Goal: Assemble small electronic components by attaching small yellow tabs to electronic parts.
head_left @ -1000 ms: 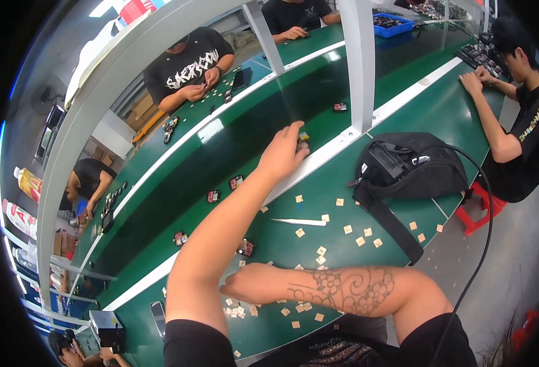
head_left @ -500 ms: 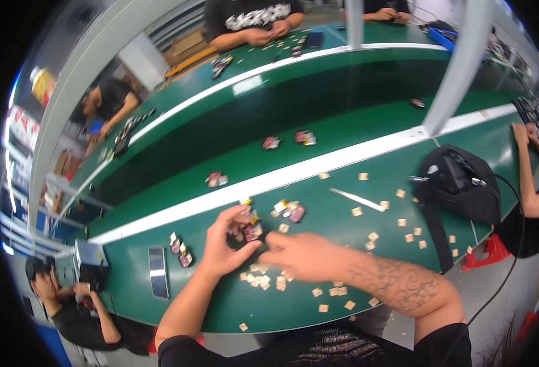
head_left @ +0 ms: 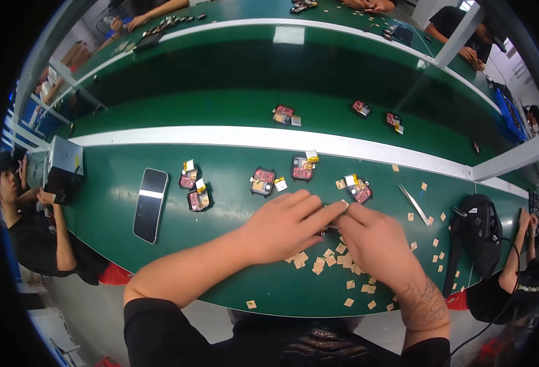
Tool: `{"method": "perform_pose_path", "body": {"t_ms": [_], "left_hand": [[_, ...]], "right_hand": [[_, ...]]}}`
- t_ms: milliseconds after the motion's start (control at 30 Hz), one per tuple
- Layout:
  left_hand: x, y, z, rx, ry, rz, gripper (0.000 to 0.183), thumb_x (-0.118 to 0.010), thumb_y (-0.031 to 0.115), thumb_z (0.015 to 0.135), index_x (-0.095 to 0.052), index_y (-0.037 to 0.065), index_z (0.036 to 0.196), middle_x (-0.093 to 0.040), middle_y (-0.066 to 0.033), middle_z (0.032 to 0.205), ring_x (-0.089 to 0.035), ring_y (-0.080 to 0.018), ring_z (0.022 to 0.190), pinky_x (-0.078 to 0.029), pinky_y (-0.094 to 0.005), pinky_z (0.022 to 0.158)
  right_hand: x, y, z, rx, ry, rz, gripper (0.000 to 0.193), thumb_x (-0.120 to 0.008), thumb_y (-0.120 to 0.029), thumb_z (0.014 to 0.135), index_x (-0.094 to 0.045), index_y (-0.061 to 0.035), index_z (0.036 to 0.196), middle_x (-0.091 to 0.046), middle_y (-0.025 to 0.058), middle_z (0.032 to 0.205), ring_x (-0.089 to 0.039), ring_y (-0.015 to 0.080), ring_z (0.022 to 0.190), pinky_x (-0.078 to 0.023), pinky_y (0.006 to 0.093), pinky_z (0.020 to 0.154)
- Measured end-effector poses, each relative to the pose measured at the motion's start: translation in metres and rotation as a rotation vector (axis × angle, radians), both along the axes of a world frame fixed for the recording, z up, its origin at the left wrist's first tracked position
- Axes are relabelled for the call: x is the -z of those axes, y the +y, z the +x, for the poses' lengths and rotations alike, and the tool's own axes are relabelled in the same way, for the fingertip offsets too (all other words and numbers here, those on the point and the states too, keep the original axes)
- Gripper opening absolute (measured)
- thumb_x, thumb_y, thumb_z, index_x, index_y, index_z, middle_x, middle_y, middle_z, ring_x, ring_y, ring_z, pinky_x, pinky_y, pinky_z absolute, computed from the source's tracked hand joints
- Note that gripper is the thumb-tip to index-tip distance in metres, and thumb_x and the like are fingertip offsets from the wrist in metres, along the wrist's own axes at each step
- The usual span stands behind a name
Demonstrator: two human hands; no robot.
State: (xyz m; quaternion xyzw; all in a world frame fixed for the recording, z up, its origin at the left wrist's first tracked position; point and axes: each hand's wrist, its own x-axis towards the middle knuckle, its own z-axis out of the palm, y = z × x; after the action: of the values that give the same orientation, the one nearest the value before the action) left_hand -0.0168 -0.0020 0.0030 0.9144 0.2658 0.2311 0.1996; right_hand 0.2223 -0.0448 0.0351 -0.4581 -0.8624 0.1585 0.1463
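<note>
Left of the tweezers (head_left: 414, 205), the left hand (head_left: 286, 226) and right hand (head_left: 372, 235), fingers curled in, pinch a mostly hidden part (head_left: 324, 232): likely light, stiff, fragile, best held by its edges.

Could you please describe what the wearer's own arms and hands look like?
The left grip and right grip are bare, ungloved hands. Short black fabric sleeves are worn on both sides. The right forearm carries a dark, swirling line tattoo; the left forearm shows no markings.

White glare crosses the phone (head_left: 151, 207); straight edges bow toward black corners.
</note>
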Motion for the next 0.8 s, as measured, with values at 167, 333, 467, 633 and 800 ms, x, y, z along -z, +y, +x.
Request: {"method": "perform_pose_path", "body": {"t_ms": [167,333,467,633,800], "left_hand": [[0.005,-0.007,0.001,-0.008,0.015,0.062,0.076,-0.084,0.015,0.085,-0.054,0.008,0.154,-0.062,-0.0082,0.108,-0.062,-0.0301,0.097,-0.055,-0.0413,0.084],[0.000,-0.008,0.002,-0.022,-0.030,-0.004,0.074,-0.083,0.015,0.086,-0.053,0.007,0.153,-0.062,-0.0089,0.108,-0.062,-0.0304,0.099,-0.055,-0.0416,0.086],[-0.001,-0.008,0.002,-0.053,0.025,-0.059,0.077,-0.083,0.016,0.087,-0.050,0.006,0.156,-0.060,-0.0104,0.111,-0.061,-0.0307,0.102,-0.054,-0.0418,0.089],[-0.004,-0.004,-0.001,-0.062,-0.035,-0.102,0.078,-0.086,0.015,0.084,-0.051,0.006,0.153,-0.060,-0.0125,0.111,-0.061,-0.0345,0.103,-0.054,-0.0450,0.088],[-0.008,-0.009,-0.003,-0.122,-0.019,-0.169,0.065,-0.087,0.014,0.082,-0.056,0.006,0.140,-0.062,-0.0134,0.114,-0.061,-0.0364,0.104,-0.054,-0.0475,0.090]], "right_hand": [[0.002,0.000,-0.001,-0.006,-0.050,0.027,0.023,-0.072,-0.005,0.092,-0.071,-0.0067,0.115,-0.064,0.0098,0.102,-0.072,0.0329,0.083,-0.061,0.0423,0.071],[0.013,0.011,0.008,0.048,0.313,-0.183,0.019,-0.073,0.001,0.092,-0.072,-0.0047,0.109,-0.065,0.0123,0.094,-0.070,0.0325,0.080,-0.058,0.0409,0.068],[0.010,0.021,0.017,0.044,0.410,-0.315,0.017,-0.074,0.004,0.090,-0.072,-0.0024,0.106,-0.063,0.0111,0.090,-0.068,0.0288,0.076,-0.055,0.0370,0.067],[0.006,0.023,0.020,0.172,0.489,-0.311,0.020,-0.079,-0.003,0.091,-0.071,-0.0019,0.109,-0.063,0.0098,0.091,-0.066,0.0228,0.080,-0.055,0.0329,0.070],[0.016,0.018,0.000,0.159,0.411,-0.208,0.032,-0.082,-0.011,0.091,-0.069,-0.0056,0.120,-0.067,0.0110,0.096,-0.071,0.0270,0.086,-0.057,0.0393,0.073]]}}
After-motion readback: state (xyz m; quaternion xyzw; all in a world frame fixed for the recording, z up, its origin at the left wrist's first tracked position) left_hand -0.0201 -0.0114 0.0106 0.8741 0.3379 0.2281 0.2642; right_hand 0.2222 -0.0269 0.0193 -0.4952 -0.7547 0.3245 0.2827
